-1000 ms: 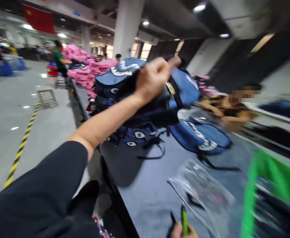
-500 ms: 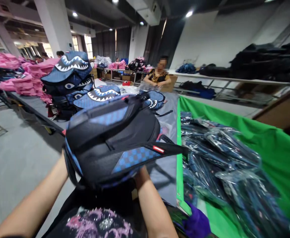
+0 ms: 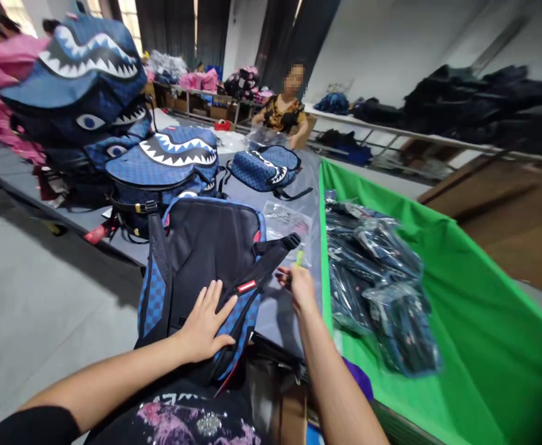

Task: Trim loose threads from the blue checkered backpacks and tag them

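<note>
A black and blue-checked backpack [image 3: 206,241] lies in front of me at the table's near edge, its padded back and straps facing up. My left hand [image 3: 208,324] rests on its lower part with the fingers spread, gripping nothing. To the right of the backpack, just above the grey table, my right hand [image 3: 301,285] is closed on a small tool with a yellow-green end [image 3: 300,258]; its exact kind is not clear. A clear plastic bag [image 3: 287,219] lies flat just beyond that hand.
Shark-mouth backpacks [image 3: 89,68] are stacked at left, with another [image 3: 169,154] beside them and a smaller blue bag [image 3: 264,167] farther back. At right, a green-lined bin [image 3: 460,296] holds several plastic-wrapped bags [image 3: 368,247]. A person [image 3: 287,111] is across the table.
The backpack has come down from both my hands onto the table edge. My left hand has moved on top of it, and my right hand has left it for the small tool.
</note>
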A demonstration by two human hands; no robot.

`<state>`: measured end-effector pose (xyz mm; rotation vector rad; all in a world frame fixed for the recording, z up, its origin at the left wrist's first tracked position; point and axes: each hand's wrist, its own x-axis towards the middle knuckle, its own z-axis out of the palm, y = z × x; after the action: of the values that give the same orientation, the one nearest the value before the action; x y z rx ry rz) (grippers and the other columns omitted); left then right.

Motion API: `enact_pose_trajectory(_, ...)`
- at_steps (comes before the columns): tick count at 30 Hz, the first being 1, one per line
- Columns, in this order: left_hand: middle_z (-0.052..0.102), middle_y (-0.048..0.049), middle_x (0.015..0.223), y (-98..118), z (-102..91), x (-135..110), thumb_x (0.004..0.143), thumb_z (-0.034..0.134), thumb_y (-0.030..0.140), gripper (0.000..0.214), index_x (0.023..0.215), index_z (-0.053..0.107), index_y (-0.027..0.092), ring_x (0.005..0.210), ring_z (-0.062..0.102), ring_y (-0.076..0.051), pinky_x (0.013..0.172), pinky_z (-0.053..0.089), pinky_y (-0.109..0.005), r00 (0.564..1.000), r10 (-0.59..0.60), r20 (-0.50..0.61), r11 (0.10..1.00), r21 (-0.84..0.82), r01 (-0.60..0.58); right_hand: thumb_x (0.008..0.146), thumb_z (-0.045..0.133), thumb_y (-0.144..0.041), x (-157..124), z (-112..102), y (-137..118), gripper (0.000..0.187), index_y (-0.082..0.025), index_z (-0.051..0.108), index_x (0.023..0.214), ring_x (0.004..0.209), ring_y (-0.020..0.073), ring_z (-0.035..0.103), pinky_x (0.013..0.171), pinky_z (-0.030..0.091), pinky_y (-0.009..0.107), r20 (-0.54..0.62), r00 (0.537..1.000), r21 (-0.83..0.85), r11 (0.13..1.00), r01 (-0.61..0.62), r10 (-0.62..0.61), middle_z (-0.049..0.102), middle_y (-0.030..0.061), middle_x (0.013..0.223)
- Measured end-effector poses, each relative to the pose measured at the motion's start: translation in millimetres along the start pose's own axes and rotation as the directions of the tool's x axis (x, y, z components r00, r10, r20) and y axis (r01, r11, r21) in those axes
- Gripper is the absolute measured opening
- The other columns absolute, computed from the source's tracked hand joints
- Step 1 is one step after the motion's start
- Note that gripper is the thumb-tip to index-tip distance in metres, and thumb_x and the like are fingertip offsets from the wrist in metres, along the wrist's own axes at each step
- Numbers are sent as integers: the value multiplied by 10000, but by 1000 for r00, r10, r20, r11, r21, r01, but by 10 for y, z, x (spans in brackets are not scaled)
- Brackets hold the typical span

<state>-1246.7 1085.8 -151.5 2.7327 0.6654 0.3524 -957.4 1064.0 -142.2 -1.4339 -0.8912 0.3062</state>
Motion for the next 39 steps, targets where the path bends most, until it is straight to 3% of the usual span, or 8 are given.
enact_pose_trajectory(4,65,-239,1638,95,209,79,913,550,549,800,1578,234,236,1518,56,-413,1165,210,-698,985,170,15,984,-62,-168,930,555,-414,-364,-306,-741,598,-182,351,1443,459,80,598,488,518,203,-367,930,-93,996,-14,-22,705,-31,773)
enact_pose_trajectory(8,270,-212,1603,279,467,129,882,543,597,756,1542,340,289,1490,210,-427,1153,286,-698,966,243,87,968,-93,-235,1009,435,-384,-471,491,-1192,494,-337,365,1495,449,63,571,475,520,217,123,988,-48,993,105,-98,732,12,999)
enact_pose_trajectory(12,455,-185,1514,296,562,64,946,458,501,617,1483,448,197,1442,376,-361,1194,366,-556,949,311,51,938,-177,-298,1011,402,-439,-454,930,-943,428,-276,541,1381,892,171,713,875,578,365,364,902,-40,964,264,-232,712,65,1135)
enact_pose_trajectory(20,750,-81,1071,-219,-366,655,957,510,199,230,1097,681,134,1011,698,-202,893,576,-342,915,294,-277,923,-167,-347,980,480,-420,-1290,64,-349,758,-242,51,1579,1444,281,384,1175,300,618,297,949,-250,950,188,-110,375,174,1570)
enact_pose_trajectory(23,654,-113,1309,-250,-478,1460,955,478,168,291,1180,660,146,1282,558,-246,970,505,-376,809,568,-154,822,67,-565,939,529,-152,-1429,155,-198,686,-234,198,1534,1334,258,534,1118,422,574,151,966,-372,893,253,-211,516,192,1462)
enact_pose_trajectory(27,739,-143,963,-139,-326,2329,946,543,392,317,925,717,128,967,672,-260,912,450,-422,730,676,101,698,229,-678,969,528,-170,-1360,343,-241,426,-221,432,1381,954,219,742,886,604,446,-63,948,-356,895,270,-312,733,113,1105)
enact_pose_trajectory(32,691,-81,653,-72,-244,2517,935,493,392,380,695,679,164,630,622,-210,716,375,-397,670,707,226,638,204,-742,1031,327,-497,-1022,589,-529,552,-221,271,1505,878,255,742,777,621,498,-296,899,-166,944,286,-324,693,147,1120)
enact_pose_trajectory(39,660,-27,719,-522,-590,2752,959,432,415,388,756,639,157,724,597,-161,942,403,-399,647,717,259,614,204,-762,953,528,-190,-684,750,-197,367,-241,488,1314,1125,243,664,989,551,471,-242,937,-257,948,191,-254,648,127,1192)
